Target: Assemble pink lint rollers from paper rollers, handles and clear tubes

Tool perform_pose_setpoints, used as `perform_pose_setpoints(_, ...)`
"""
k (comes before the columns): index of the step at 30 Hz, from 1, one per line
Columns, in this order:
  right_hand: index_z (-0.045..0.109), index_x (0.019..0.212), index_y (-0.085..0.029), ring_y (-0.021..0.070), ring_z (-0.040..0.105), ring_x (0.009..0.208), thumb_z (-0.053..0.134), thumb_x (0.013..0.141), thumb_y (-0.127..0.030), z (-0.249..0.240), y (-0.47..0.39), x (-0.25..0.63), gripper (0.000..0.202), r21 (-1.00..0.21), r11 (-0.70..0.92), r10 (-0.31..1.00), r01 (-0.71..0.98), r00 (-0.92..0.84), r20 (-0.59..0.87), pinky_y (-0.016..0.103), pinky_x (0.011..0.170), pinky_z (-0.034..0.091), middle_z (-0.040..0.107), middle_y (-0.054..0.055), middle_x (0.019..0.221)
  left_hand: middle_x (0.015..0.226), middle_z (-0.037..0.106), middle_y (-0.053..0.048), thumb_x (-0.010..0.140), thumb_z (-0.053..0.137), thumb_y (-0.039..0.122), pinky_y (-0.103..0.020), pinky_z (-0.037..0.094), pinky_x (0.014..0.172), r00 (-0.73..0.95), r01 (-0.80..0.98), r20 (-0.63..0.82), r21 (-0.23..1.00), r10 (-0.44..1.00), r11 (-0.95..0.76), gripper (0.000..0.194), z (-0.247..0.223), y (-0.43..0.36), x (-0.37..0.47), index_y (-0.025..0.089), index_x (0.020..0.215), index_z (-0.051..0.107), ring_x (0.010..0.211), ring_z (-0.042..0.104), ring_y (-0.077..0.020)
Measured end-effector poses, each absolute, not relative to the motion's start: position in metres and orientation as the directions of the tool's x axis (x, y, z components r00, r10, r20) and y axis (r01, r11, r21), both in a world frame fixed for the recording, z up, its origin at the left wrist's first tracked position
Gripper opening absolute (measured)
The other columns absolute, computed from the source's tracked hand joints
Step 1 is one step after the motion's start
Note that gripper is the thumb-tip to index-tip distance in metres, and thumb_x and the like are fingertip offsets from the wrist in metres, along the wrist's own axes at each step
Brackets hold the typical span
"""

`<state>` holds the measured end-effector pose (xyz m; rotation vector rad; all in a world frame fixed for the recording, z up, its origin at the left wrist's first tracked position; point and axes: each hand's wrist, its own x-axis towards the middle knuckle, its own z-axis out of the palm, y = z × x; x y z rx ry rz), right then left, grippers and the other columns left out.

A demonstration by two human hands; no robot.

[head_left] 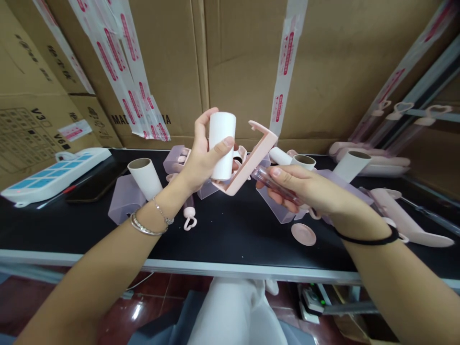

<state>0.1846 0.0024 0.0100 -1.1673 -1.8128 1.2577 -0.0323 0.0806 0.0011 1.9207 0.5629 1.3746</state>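
My left hand (203,160) is closed around an upright white paper roll (223,132), thumb across its front. A pale pink U-shaped bracket (251,160) slants beside the roll, its lower arm near the roll's bottom end. My right hand (309,187) grips a clear plastic handle (271,181), whose tip is at the bracket's outer side; I cannot tell whether they are joined. Below lies a handle piece with a pink heart-shaped loop (190,220). A round pink disc (304,234) lies flat on the black table (230,239) under my right hand.
A white roll (143,175) leans by a lilac plastic cover (125,199) on the left, near a dark phone (95,187) and a power strip (57,172). More rolls, covers and pink brackets (402,215) lie right. Taped cardboard (244,72) walls the back.
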Motion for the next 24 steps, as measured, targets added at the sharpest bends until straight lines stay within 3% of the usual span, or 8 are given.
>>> perform_pose_setpoints(7,0.057,0.087,-0.015,0.0055,0.042,0.035,0.053,0.079,-0.072,0.005,0.007,0.184,0.057,-0.942,0.178,0.897,0.286,-0.442,0.035,0.018,0.033,0.029,0.055,-0.002,0.057,0.107,0.059,-0.006,0.073,0.067,0.065,-0.035,0.057,0.059,0.393,0.044,0.662,0.679,0.638,-0.733,0.076,0.005,0.076,-0.035,0.033,0.132,0.031,0.079,0.068,-0.0214)
perform_pose_setpoints(11,0.055,0.085,-0.016,0.0048,0.041,0.034,0.047,0.083,-0.071,-0.001,0.012,0.183,0.056,-0.927,0.237,0.885,0.292,-0.458,0.082,0.018,0.033,0.028,0.053,-0.003,0.056,0.113,0.056,-0.006,0.071,0.070,0.063,-0.034,0.057,0.063,0.439,0.033,0.669,0.655,0.600,-0.755,0.078,0.012,0.073,-0.040,0.034,0.129,0.029,0.088,0.068,-0.0231)
perform_pose_setpoints(15,0.055,0.085,-0.016,0.0047,0.045,0.038,0.041,0.088,-0.068,-0.003,0.013,0.182,0.054,-0.891,0.332,0.855,0.310,-0.498,0.145,0.017,0.035,0.032,0.056,-0.002,0.061,0.113,0.055,-0.007,0.063,0.080,0.057,-0.037,0.057,0.070,0.502,0.020,0.657,0.642,0.563,-0.766,0.091,0.013,0.069,-0.039,0.033,0.129,0.022,0.098,0.065,-0.0254)
perform_pose_setpoints(18,0.054,0.100,-0.017,0.0074,0.054,0.047,0.043,0.087,-0.068,-0.003,0.010,0.176,0.054,-0.878,0.393,0.835,0.274,-0.506,0.216,0.019,0.041,0.041,0.059,0.001,0.074,0.107,0.056,-0.006,0.063,0.081,0.052,-0.035,0.057,0.070,0.531,0.023,0.641,0.643,0.554,-0.765,0.090,0.006,0.063,-0.033,0.033,0.128,0.021,0.093,0.065,-0.0227)
perform_pose_setpoints(21,0.045,0.121,-0.023,0.0113,0.059,0.058,0.047,0.086,-0.066,-0.004,0.003,0.169,0.056,-0.868,0.453,0.843,0.203,-0.414,0.343,0.023,0.048,0.048,0.060,0.002,0.087,0.112,0.053,-0.005,0.068,0.080,0.044,-0.034,0.057,0.071,0.507,0.041,0.666,0.615,0.546,-0.788,0.082,0.000,0.053,-0.025,0.033,0.126,0.024,0.088,0.064,-0.0186)
perform_pose_setpoints(24,0.047,0.113,-0.025,0.0135,0.059,0.069,0.049,0.089,-0.061,-0.003,-0.004,0.165,0.044,-0.790,0.571,0.819,0.223,-0.228,0.527,0.025,0.056,0.047,0.060,0.003,0.091,0.119,0.050,-0.006,0.069,0.080,0.036,-0.035,0.057,0.074,0.480,0.052,0.710,0.563,0.516,-0.824,0.080,-0.002,0.044,-0.021,0.034,0.127,0.025,0.089,0.063,-0.0178)
